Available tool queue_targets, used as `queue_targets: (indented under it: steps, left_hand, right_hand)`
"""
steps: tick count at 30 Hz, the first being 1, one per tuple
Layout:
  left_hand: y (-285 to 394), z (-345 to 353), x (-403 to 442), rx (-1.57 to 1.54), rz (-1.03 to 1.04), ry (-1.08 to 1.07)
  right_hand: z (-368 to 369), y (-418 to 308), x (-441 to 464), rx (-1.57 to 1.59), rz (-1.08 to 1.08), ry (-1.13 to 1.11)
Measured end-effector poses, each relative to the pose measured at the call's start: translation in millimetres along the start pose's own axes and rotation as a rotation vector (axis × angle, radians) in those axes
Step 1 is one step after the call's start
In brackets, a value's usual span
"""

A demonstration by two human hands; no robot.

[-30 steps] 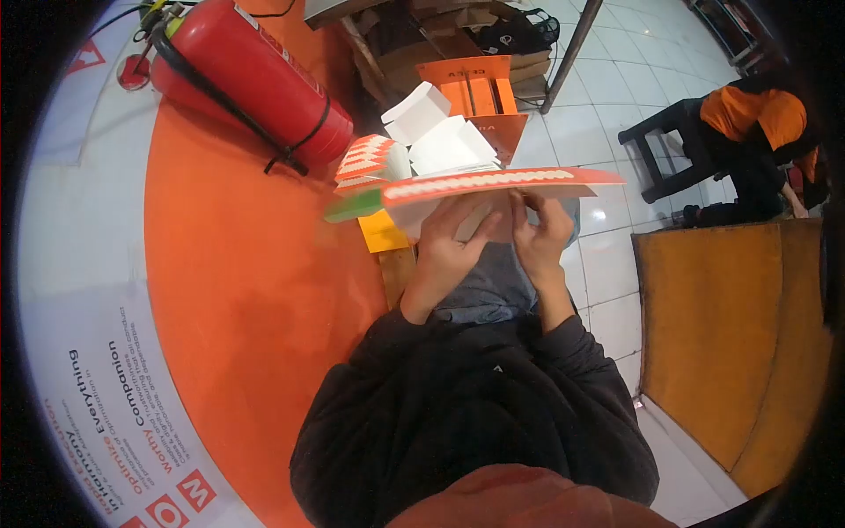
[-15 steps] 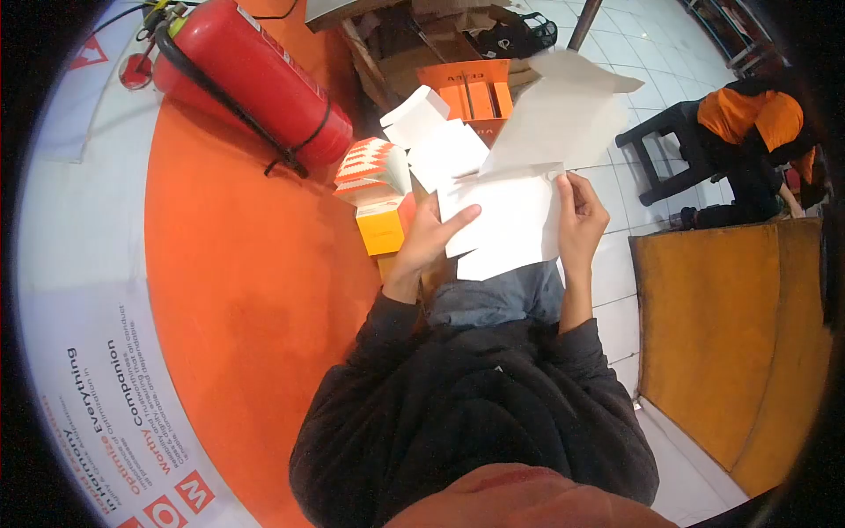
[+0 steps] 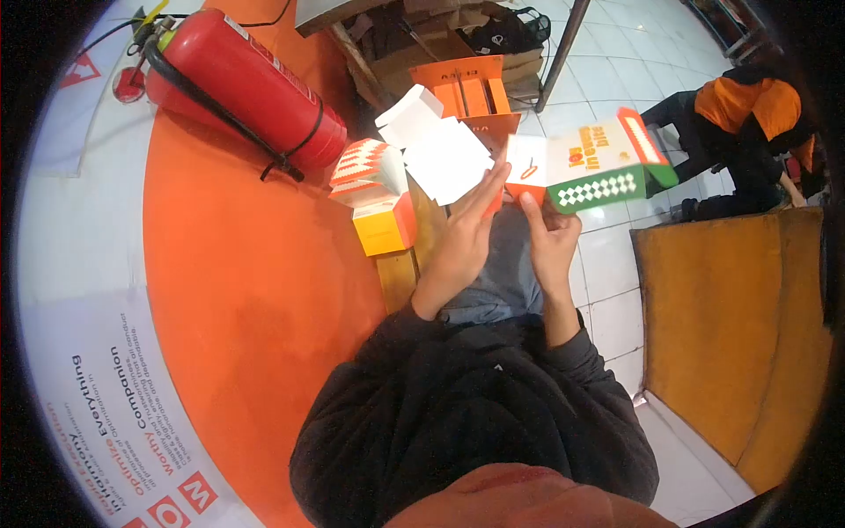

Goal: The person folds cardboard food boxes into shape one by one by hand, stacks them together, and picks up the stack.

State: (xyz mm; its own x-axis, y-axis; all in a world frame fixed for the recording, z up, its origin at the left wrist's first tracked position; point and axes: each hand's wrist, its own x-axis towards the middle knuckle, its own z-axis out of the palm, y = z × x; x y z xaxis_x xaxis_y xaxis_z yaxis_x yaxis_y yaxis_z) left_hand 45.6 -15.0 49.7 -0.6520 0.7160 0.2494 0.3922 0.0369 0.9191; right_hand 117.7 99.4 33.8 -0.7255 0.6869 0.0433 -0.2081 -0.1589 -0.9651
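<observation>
A partly folded paper food carton [image 3: 591,163], printed in white, green and orange, is between my hands, printed side up. My right hand [image 3: 553,242] pinches its near orange edge, thumb on top. My left hand [image 3: 462,242] lies with straight fingers flat against the carton's left side, an orange flap showing beside it. Just left of the fingers rests a white unfolded carton blank [image 3: 447,163]. A folded carton with a yellow lower part [image 3: 385,229] and a red-and-white patterned top stands on a wooden ledge beside my left wrist.
An orange open box [image 3: 462,79] sits behind the blanks, under a table edge [image 3: 334,13]. To the left, a red fire extinguisher [image 3: 251,92] lies on the orange surface [image 3: 255,308]. A brown padded panel [image 3: 722,326] stands at right; beyond it is a person in black and orange [image 3: 748,114].
The carton in my hands has turned from its plain white inner side to its printed side and is now folded. My left hand has moved right, its fingers straightened.
</observation>
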Motion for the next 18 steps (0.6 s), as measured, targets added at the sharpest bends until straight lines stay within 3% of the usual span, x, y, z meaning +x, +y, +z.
queue_targets:
  steps: [1,4,7,9,11,14,16,17,18]
  left_hand:
    - [4,-6,-1,-0.116,-0.05,-0.044]
    - [1,-21,2,-0.166,0.134,-0.116]
    - [-5,-19,10,0.097,0.283,-0.026]
    - [-23,4,9,-0.131,0.264,0.199]
    - [-22,26,9,-0.252,0.219,0.436]
    - [-16,31,-1,-0.197,0.235,0.334]
    - [-14,23,-4,0.124,0.368,0.27]
    - [-11,21,-6,0.289,0.458,0.248]
    - [-11,21,-8,0.451,0.55,0.223]
  right_hand:
    - [-1,-2,1,0.003,-0.03,-0.014]
    - [-10,-9,3,0.054,-0.015,-0.101]
    - [-20,-2,0,0.125,0.05,-0.206]
    - [-18,3,-11,0.245,0.149,-0.245]
    - [-2,-23,-15,0.1,0.051,-0.203]
    - [-29,-29,-10,-0.272,0.043,-0.347]
    - [-47,-57,-2,-0.544,0.144,-0.476]
    - [-56,-72,7,-0.692,0.274,-0.648]
    - [-65,-70,12,-0.751,0.219,-0.75]
